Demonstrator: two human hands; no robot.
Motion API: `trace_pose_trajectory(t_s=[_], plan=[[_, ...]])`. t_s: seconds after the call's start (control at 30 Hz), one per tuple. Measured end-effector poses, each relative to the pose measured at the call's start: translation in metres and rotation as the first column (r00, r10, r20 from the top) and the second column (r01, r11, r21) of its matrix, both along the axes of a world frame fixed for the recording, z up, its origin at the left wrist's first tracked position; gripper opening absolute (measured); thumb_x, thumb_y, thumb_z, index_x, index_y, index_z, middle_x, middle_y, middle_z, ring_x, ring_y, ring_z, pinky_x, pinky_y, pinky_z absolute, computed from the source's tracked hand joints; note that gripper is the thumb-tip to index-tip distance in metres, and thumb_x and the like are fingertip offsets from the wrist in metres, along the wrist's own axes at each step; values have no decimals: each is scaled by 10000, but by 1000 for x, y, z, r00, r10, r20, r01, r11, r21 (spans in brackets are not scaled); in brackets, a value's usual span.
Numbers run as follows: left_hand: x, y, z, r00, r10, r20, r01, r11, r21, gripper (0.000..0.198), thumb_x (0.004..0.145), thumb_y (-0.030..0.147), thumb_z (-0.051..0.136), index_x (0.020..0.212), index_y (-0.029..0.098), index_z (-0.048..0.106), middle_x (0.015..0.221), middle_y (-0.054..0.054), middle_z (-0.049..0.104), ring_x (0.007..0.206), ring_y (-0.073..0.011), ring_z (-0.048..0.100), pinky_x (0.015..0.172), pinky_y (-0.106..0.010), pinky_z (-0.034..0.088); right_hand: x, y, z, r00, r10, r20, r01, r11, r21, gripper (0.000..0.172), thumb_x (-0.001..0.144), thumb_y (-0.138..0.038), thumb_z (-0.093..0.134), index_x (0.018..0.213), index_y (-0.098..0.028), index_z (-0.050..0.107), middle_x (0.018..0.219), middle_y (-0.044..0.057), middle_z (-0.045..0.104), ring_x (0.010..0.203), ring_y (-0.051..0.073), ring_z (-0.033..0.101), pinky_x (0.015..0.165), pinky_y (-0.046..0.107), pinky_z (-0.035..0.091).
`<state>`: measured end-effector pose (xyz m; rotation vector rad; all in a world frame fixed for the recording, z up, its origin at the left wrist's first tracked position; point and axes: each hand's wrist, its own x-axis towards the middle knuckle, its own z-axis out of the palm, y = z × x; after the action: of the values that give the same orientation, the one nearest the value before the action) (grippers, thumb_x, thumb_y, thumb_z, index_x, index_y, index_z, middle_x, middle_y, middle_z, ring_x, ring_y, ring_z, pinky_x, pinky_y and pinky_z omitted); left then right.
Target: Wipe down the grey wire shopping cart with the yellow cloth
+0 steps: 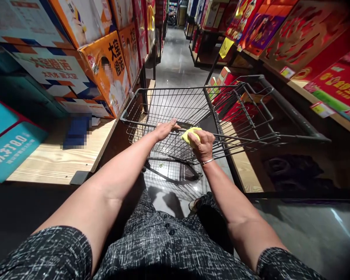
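Note:
A grey wire shopping cart (175, 101) stands sideways in front of me, its handle (294, 112) to the right. My left hand (165, 130) is closed over the near top rim of the basket, the thumb lying along it. A little to the right, my right hand (203, 143) grips a crumpled yellow cloth (190, 135) against the same rim. Part of the cloth is hidden under the fingers. Through the wire mesh the floor shows below the basket.
Stacked orange and white cartons (107, 74) fill the left shelf, with teal boxes (17, 151) nearer me. On the right, a shelf holds red gift boxes (306, 35) with price tags (322, 109). A grey tiled aisle (176, 58) runs ahead between the shelves.

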<state>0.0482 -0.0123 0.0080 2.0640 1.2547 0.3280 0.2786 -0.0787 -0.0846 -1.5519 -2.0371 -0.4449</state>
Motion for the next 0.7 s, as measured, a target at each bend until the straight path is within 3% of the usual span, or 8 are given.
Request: trace_pose_trajectory(t_s=[0.13, 0.23, 0.3, 0.37, 0.47, 0.57, 0.63, 0.7], plan=[[-4, 2, -1, 1000, -3, 14, 3, 1000, -7, 872, 1028, 567, -65, 1326, 282, 703, 1344, 8, 698, 1408, -278, 467, 1248, -488, 154, -8, -20, -67, 996, -85, -14, 81, 978, -191, 345, 979, -264, 530, 1251, -379, 708, 1323, 71, 642, 1232, 279, 449, 1030, 448, 280], [-4, 3, -3, 1000, 1, 13, -1, 1000, 8, 866, 1028, 576, -56, 1319, 287, 707, 1386, 8, 671, 1425, -280, 443, 1241, -500, 161, -22, -34, -121, 995, -97, 18, 94, 875, -475, 381, 962, -214, 511, 1230, -386, 721, 1366, 47, 635, 1241, 280, 445, 1006, 422, 306], [-3, 4, -5, 1000, 7, 20, -8, 1000, 22, 852, 1029, 579, -40, 1311, 292, 711, 1394, 11, 665, 1422, -282, 444, 1237, -503, 168, -29, -40, -145, 998, -60, 26, 64, 812, -581, 375, 947, -207, 518, 1200, -385, 730, 1397, 22, 620, 1266, 273, 434, 1013, 408, 323], [-3, 4, -7, 1000, 3, 31, -4, 999, 32, 836, 1034, 572, -25, 1307, 293, 714, 1371, 7, 680, 1399, -277, 472, 1232, -501, 177, -32, -40, -155, 999, -23, 21, 32, 797, -603, 358, 943, -216, 522, 1178, -387, 733, 1400, 5, 617, 1268, 258, 439, 1019, 395, 341], [-4, 5, -9, 999, -2, 37, 0, 999, 44, 816, 1043, 549, -12, 1300, 288, 718, 1336, -2, 700, 1352, -269, 519, 1225, -498, 186, -25, -38, -143, 1000, 1, 17, 9, 834, -552, 359, 937, -207, 538, 1192, -374, 729, 1382, 7, 627, 1248, 242, 459, 1026, 370, 354], [-4, 5, -9, 999, 8, 37, -10, 998, 56, 812, 1045, 548, -6, 1287, 289, 725, 1331, -4, 701, 1328, -274, 539, 1215, -503, 199, -3, -38, -108, 1000, -9, 27, 20, 885, -466, 369, 948, -222, 546, 1257, -347, 706, 1355, 50, 634, 1192, 252, 483, 1001, 384, 371], [-5, 4, -9, 999, 9, 39, -11, 998, 59, 807, 1047, 548, -1, 1278, 293, 729, 1328, 2, 702, 1328, -275, 539, 1212, -503, 205, 19, -40, -75, 999, -48, 15, 50, 948, -315, 356, 956, -247, 553, 1267, -344, 696, 1316, 74, 633, 1150, 255, 492, 975, 403, 389], [-5, 4, -9, 999, 14, 36, -16, 998, 59, 797, 1048, 545, 8, 1265, 301, 735, 1317, 13, 708, 1337, -274, 530, 1212, -500, 209, 43, -41, -40, 993, -109, -32, 108, 993, -49, 320, 945, -269, 581, 1234, -333, 703, 1287, 85, 609, 1152, 261, 484, 979, 421, 403]])
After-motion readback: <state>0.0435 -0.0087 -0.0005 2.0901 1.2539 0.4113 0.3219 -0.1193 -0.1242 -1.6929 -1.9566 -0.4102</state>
